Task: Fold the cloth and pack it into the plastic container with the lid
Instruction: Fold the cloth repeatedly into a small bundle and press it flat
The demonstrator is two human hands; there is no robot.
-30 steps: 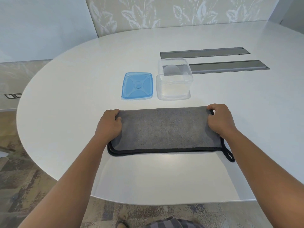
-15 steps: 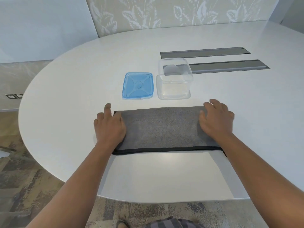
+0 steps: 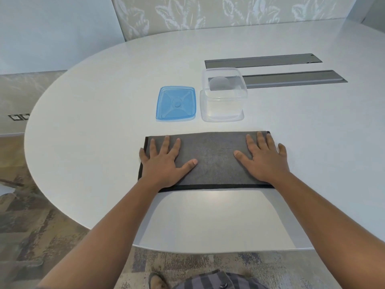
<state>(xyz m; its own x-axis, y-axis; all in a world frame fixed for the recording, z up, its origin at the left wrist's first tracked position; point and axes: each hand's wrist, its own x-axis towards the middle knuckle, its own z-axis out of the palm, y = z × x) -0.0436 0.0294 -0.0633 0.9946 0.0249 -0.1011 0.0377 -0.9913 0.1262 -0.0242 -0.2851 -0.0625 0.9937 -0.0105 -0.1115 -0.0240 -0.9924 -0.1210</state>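
A grey cloth [image 3: 212, 159] with black trim lies folded into a long rectangle on the white table [image 3: 104, 101]. My left hand [image 3: 164, 161] rests flat on its left end, fingers spread. My right hand [image 3: 264, 161] lies flat on its right end, fingers spread too. Neither hand grips anything. Just beyond the cloth stands a clear plastic container [image 3: 224, 94], uncovered and with nothing inside. Its blue lid [image 3: 177, 104] lies flat on the table to the left of it, close beside it.
Two long grey metal slots [image 3: 291, 78] are set into the table behind and to the right of the container. The table's rounded edge runs close to my body and curves away on the left. Patterned carpet lies below.
Both hands let go of the cloth's far corners after laying them down, then opened and spread flat on the folded cloth. The black loop at the right end is no longer visible.
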